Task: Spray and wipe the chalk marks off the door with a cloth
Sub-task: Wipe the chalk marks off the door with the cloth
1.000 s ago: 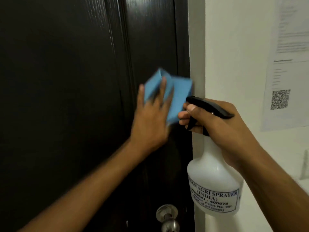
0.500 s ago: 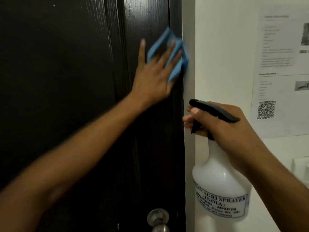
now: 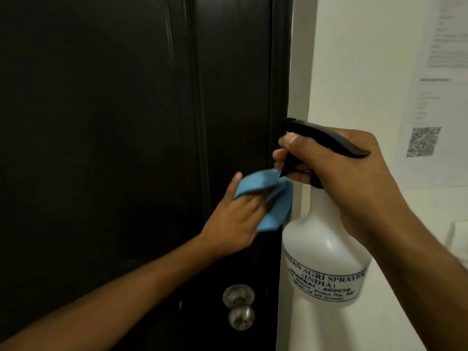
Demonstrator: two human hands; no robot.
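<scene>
Against the dark door [image 3: 114,122], near its right edge and a little above the knob [image 3: 239,306], the left hand [image 3: 235,224] pressed a folded blue cloth [image 3: 97,198] to the wood, fingers laid over it and the thumb up along its left side. The right hand [image 3: 336,168] was wrapped around the neck of a white spray bottle [image 3: 326,259], index finger curled on the trigger, nozzle aimed left at the door just above the cloth. No chalk marks could be made out on the dark panel; motion blur and dim light may have hidden them.

The likeliest slip seemed to be a squeeze of the trigger while the cloth hand sat just beneath the nozzle, wetting the knuckles rather than the wood. A wide rightward stroke could also run the cloth off the door onto the white frame [image 3: 298,72], or knock the bottle, which hung just beside the cloth. A downward stroke risked catching the knob.

Open room lay to the left and upward, where the panel was broad and unobstructed apart from its raised vertical moulding. To the right, the frame and the wall with its taped paper sheet [image 3: 435,97] closed things in.
</scene>
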